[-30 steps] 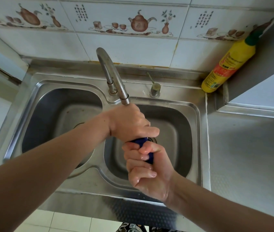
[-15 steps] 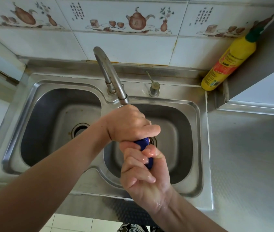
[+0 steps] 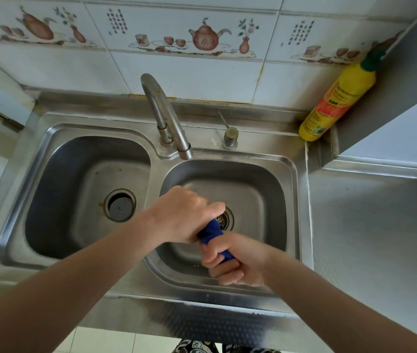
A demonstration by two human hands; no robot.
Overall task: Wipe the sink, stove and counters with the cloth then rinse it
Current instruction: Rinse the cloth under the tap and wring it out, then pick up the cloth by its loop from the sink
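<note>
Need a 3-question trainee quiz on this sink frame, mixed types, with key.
1. True or false: the left hand and the right hand both grip the twisted dark blue cloth.
2. Over which basin of the stainless steel double sink is the cloth held? A) the left basin B) the right basin C) neither, it is over the counter
3. Fill in: the yellow plastic bottle with the green cap leans in the back ___ corner of the counter.

Key: 1 true; 2 B; 3 right
</note>
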